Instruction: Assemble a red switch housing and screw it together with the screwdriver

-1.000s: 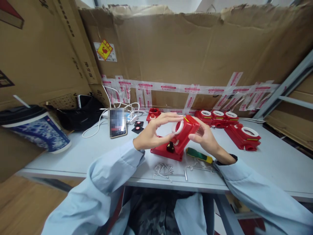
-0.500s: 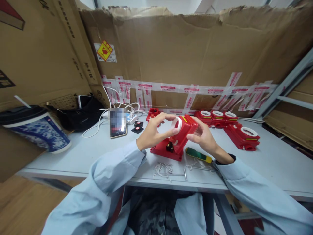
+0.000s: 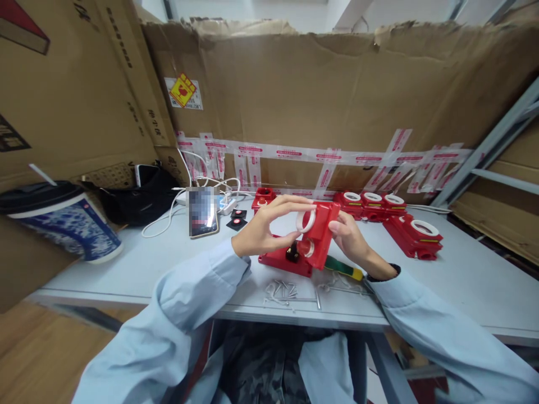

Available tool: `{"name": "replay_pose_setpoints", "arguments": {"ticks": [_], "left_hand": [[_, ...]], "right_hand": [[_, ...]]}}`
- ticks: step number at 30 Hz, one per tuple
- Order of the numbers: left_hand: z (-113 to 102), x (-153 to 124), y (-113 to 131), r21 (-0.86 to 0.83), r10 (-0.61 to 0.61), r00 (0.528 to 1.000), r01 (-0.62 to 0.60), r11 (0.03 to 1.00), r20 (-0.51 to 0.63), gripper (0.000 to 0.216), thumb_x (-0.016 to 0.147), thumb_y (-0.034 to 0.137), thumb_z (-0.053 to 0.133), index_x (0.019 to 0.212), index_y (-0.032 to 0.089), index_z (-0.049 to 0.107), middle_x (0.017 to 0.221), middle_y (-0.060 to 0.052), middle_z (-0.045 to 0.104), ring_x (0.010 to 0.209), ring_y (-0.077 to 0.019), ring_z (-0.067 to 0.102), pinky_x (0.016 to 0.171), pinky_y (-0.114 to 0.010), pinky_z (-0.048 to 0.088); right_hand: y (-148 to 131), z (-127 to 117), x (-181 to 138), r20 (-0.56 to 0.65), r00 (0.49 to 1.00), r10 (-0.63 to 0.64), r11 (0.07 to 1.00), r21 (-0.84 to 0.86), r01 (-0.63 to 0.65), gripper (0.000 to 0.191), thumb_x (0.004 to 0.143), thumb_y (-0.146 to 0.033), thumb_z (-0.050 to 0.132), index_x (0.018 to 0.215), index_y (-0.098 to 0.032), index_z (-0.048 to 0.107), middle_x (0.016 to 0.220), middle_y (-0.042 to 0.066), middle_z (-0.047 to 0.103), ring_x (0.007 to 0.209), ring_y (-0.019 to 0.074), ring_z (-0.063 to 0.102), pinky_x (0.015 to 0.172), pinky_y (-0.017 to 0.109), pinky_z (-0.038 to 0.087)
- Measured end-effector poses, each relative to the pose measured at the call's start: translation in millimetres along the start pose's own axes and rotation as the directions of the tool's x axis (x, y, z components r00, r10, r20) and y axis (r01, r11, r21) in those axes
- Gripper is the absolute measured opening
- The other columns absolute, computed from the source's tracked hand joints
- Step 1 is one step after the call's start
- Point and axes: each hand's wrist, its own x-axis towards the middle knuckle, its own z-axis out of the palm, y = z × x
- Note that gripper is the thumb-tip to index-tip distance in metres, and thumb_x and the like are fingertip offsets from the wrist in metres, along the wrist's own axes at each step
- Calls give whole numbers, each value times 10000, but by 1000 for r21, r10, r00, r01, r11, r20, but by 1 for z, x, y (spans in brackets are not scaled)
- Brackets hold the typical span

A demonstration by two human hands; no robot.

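A red plastic housing cover [image 3: 323, 224] stands tilted above the table, its face turned to the left. My right hand [image 3: 352, 240] is closed on the cover's right edge. On the cover's face is a white ring [image 3: 307, 220]; the thumb and fingers of my left hand [image 3: 266, 229] curl around it. Below the ring, a round red part with a pale collar [image 3: 308, 247] sticks out of the cover. Under the cover lies a red base [image 3: 280, 259] with a black part [image 3: 292, 252] in it. A green and yellow screwdriver [image 3: 343, 268] rests by my right hand.
Several screws [image 3: 283, 289] and a metal hex key [image 3: 318, 299] lie near the front edge. More red housings [image 3: 415, 235] stand at the right and back. A phone [image 3: 202, 212], white cables [image 3: 168, 216] and a paper cup [image 3: 67, 227] are on the left. Cardboard walls enclose the back.
The cover has turned and tipped, so its face with the ring and the round red part now points left and more toward me. My right-hand fingers have shifted along its edge.
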Motion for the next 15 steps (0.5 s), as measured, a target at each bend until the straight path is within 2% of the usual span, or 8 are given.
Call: {"name": "replay_pose_setpoints", "arguments": {"ticks": [2, 5, 7, 10, 12, 15], "left_hand": [[0, 0, 1, -6, -79, 997, 79, 997, -18, 565, 795, 304, 678, 1321, 238, 482, 1311, -117, 545, 1179, -246, 533, 935, -389, 468], [0, -1, -1, 5, -204, 979, 204, 979, 0, 520, 832, 366, 645, 1310, 233, 492, 1259, -118, 585, 1072, -225, 589, 851, -359, 494], [-1, -2, -3, 16, -141, 988, 141, 990, 56, 484, 844, 347, 636, 1301, 246, 510, 1277, -109, 583, 1126, -232, 563, 891, -375, 482], [0, -3, -4, 7, -33, 997, 33, 999, 68, 601, 811, 341, 677, 1363, 281, 447, 1388, -104, 496, 1262, -259, 466, 1008, -430, 420], [1, -4, -5, -7, -95, 995, 95, 995, 13, 651, 800, 385, 683, 1383, 277, 415, 1384, -116, 489, 1227, -266, 493, 987, -438, 436], [2, -4, -3, -25, -239, 970, 239, 971, -36, 501, 844, 417, 620, 1287, 213, 508, 1203, -128, 603, 1042, -239, 592, 863, -404, 496]], "right_hand": [[0, 0, 0, 14, 1000, -10, 1000, 10, 10, 439, 687, -519, 706, 991, -209, 634, 949, 50, 723, 858, 227, 688, 792, 382, 556], [-3, 1, 0, 19, 999, -26, 998, -54, 27, 507, 659, -513, 738, 1052, -216, 618, 993, 65, 720, 920, 242, 680, 805, 389, 554], [-5, 1, -1, 3, 999, -34, 995, -98, 34, 533, 636, -511, 760, 1056, -218, 611, 1003, 69, 719, 962, 249, 671, 818, 388, 550], [-5, 1, -2, -7, 1000, -28, 997, -76, 27, 526, 644, -527, 750, 1046, -219, 608, 1018, 70, 718, 974, 250, 671, 829, 391, 548], [-3, 1, -3, -10, 1000, -29, 998, -52, 29, 512, 660, -502, 750, 1062, -220, 603, 1063, 72, 708, 992, 247, 669, 850, 390, 542], [-2, 1, -4, -9, 999, -40, 996, -77, 39, 539, 660, -425, 776, 1120, -224, 580, 1132, 79, 685, 1049, 245, 649, 879, 385, 531]]}}
